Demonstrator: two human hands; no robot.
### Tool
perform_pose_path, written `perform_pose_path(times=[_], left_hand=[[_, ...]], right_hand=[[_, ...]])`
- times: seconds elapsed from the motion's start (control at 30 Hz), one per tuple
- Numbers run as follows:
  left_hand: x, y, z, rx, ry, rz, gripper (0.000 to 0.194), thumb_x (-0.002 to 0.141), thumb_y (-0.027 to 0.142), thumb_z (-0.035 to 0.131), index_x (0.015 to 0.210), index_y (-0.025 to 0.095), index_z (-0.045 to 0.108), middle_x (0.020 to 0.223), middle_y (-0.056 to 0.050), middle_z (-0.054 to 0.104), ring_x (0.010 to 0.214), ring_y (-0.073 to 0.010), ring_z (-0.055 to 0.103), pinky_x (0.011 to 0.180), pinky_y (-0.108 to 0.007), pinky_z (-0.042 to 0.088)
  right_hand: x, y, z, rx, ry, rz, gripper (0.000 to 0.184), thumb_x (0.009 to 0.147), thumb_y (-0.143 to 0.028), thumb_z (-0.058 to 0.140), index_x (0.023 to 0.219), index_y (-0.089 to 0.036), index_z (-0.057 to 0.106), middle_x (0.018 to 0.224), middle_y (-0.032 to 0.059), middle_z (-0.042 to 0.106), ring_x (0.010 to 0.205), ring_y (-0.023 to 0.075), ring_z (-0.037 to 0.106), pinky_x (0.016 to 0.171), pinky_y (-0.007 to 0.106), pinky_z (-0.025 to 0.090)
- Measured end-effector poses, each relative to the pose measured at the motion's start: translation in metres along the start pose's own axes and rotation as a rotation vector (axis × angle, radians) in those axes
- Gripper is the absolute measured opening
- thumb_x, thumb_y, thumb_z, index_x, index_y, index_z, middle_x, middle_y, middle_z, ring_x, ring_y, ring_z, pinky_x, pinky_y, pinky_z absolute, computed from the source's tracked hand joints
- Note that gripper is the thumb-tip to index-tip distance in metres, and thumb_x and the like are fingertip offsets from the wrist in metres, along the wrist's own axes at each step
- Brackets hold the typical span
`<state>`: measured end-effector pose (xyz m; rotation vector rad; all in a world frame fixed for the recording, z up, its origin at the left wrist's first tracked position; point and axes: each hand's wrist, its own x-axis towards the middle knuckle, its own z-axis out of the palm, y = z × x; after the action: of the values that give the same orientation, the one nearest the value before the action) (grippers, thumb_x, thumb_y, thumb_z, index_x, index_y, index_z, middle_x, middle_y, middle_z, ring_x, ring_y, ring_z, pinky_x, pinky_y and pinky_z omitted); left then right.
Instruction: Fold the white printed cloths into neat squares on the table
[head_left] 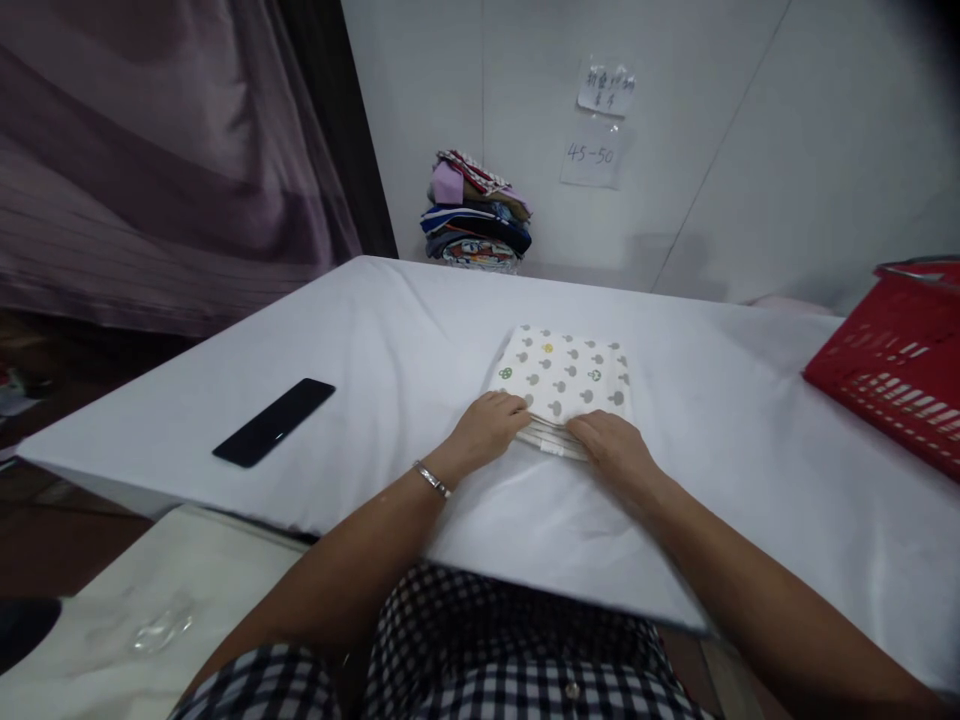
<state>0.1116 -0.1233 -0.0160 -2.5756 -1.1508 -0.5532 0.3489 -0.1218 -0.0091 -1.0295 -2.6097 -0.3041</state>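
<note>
A folded cream cloth [564, 376] printed with small grey, green and yellow shapes lies on the white table [390, 330]. My left hand [486, 428] rests on its near left corner, fingers curled over the folded edge. My right hand [609, 440] grips the near right edge, fingers closed on the layered fabric. A silver bracelet [433, 480] circles my left wrist.
A black phone [274, 421] lies on the table's left part. A red plastic basket [896, 365] stands at the right edge. A stack of folded colourful clothes [475, 212] sits by the far wall, under two paper notes [600, 125]. A purple curtain [150, 150] hangs at left.
</note>
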Motion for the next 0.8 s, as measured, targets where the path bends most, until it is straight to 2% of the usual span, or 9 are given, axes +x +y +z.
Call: perform_pose_path(times=[0.13, 0.27, 0.37, 0.47, 0.6, 0.8], left_hand=[[-0.002, 0.002, 0.000, -0.035, 0.035, -0.025, 0.028, 0.084, 0.004, 0.045, 0.098, 0.021, 0.062, 0.113, -0.003, 0.059, 0.096, -0.0166, 0.054, 0.081, -0.031, 0.042], [0.000, 0.004, -0.005, -0.084, -0.005, -0.057, 0.019, 0.088, 0.016, 0.047, 0.096, 0.020, 0.063, 0.114, -0.004, 0.058, 0.096, -0.0167, 0.055, 0.081, -0.031, 0.042], [0.002, 0.004, -0.006, -0.086, -0.030, -0.083, 0.017, 0.090, 0.025, 0.048, 0.089, 0.020, 0.064, 0.111, -0.004, 0.059, 0.093, -0.0167, 0.055, 0.079, -0.031, 0.042], [0.003, 0.003, -0.004, -0.068, -0.045, -0.101, 0.020, 0.091, 0.022, 0.045, 0.083, 0.020, 0.063, 0.107, -0.003, 0.060, 0.090, -0.0155, 0.055, 0.077, -0.030, 0.041], [0.005, 0.003, -0.002, -0.090, -0.042, -0.123, 0.018, 0.092, 0.018, 0.041, 0.087, 0.018, 0.059, 0.102, -0.002, 0.060, 0.090, -0.0146, 0.055, 0.077, -0.029, 0.041], [0.007, 0.005, 0.002, -0.057, -0.032, -0.206, 0.019, 0.095, 0.022, 0.036, 0.085, 0.017, 0.052, 0.086, -0.004, 0.060, 0.081, -0.0165, 0.055, 0.072, -0.031, 0.041]], right_hand=[[-0.002, 0.004, 0.002, 0.011, 0.020, -0.062, 0.027, 0.083, -0.006, 0.042, 0.097, -0.021, 0.059, 0.096, 0.0035, 0.066, 0.081, 0.0163, 0.056, 0.070, 0.026, 0.037], [-0.004, 0.007, 0.005, 0.008, 0.035, -0.080, 0.027, 0.082, -0.006, 0.041, 0.096, -0.021, 0.060, 0.099, 0.0039, 0.065, 0.082, 0.0165, 0.056, 0.071, 0.027, 0.037], [-0.003, 0.005, 0.004, 0.014, 0.008, -0.049, 0.024, 0.083, -0.007, 0.042, 0.093, -0.020, 0.060, 0.094, 0.0042, 0.065, 0.080, 0.0165, 0.056, 0.069, 0.027, 0.036], [-0.001, 0.001, 0.002, 0.012, -0.025, 0.015, 0.020, 0.085, -0.009, 0.042, 0.088, -0.019, 0.059, 0.087, 0.0047, 0.065, 0.078, 0.0168, 0.056, 0.067, 0.027, 0.036], [0.001, -0.003, -0.002, 0.014, -0.066, 0.077, 0.016, 0.088, -0.016, 0.041, 0.088, -0.018, 0.057, 0.078, 0.0048, 0.063, 0.073, 0.0174, 0.056, 0.065, 0.028, 0.035], [0.004, -0.008, -0.007, 0.028, -0.100, 0.131, 0.016, 0.091, -0.027, 0.043, 0.092, -0.019, 0.057, 0.078, 0.0040, 0.064, 0.073, 0.0179, 0.055, 0.064, 0.029, 0.033]])
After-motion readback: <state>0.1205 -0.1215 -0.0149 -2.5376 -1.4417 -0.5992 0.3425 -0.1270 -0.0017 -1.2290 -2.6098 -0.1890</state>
